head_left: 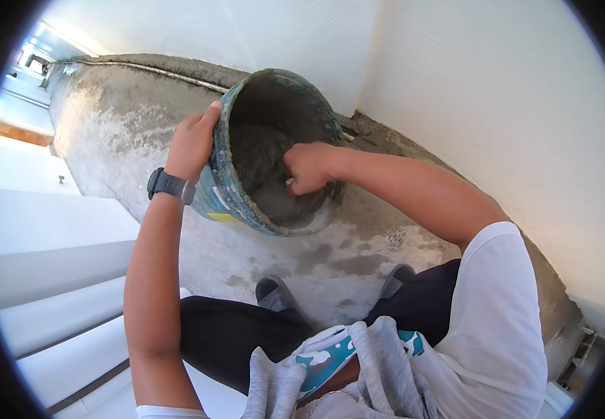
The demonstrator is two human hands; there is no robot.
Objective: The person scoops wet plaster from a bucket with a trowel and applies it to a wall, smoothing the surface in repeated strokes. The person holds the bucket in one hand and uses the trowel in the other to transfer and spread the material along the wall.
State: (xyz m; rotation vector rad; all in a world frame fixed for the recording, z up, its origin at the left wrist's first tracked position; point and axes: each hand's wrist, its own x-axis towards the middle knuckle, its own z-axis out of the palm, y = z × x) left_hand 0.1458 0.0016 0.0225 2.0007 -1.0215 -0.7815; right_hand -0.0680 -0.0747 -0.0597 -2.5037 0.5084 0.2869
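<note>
A green-blue bucket [227, 183], crusted with dried cement, leans with its mouth tilted toward me. Wet grey mortar [255, 148] lies inside it. My left hand [193, 142] grips the bucket's left rim, its thumb side at the top edge; most of its fingers are hidden. Inside the mouth, my right hand [309, 167] is closed in a fist just over the mortar. A small pale bit shows at its fingers, but I cannot make out what it holds.
White walls [456, 77] meet in a corner behind the bucket. A thin pipe [156, 71] runs along the wall's foot. The concrete floor [117, 105] has wet, cement-smeared patches. White ledges [51, 258] stand at the left, and my shoes [274, 293] are below the bucket.
</note>
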